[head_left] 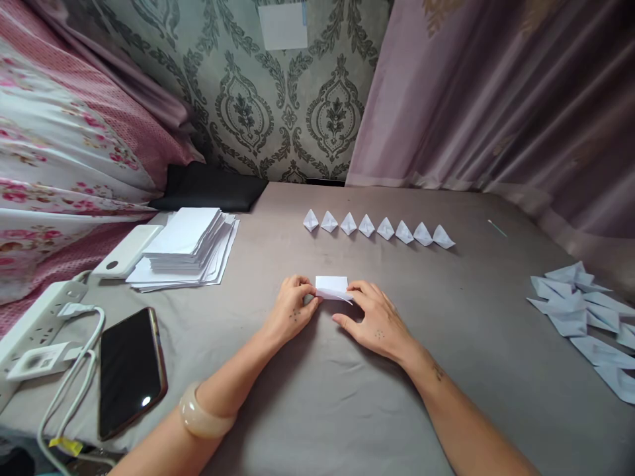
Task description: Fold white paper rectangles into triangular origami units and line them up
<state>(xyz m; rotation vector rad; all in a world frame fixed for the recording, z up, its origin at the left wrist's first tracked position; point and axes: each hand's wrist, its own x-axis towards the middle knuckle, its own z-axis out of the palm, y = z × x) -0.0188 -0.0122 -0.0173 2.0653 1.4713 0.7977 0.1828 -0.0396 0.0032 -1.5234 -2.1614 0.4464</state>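
A small folded sheet of white paper (331,284) lies between my hands at the middle of the table, a fold along its near edge standing slightly loose at the right. My left hand (294,307) pinches its left end between thumb and fingers. On the other side, my right hand (374,317) has its fingertips on the paper's right edge, with the thumb spread away from them and off the paper. Beyond my hands stands a row of several folded paper boats (366,226).
Stacked white paper (183,231) sits at the left beside a white power bank (127,251). Nearer are a power strip (42,324) with cables and a phone (131,373). Several folded papers (570,311) are piled at the right edge. A cotton swab (497,229) lies far right.
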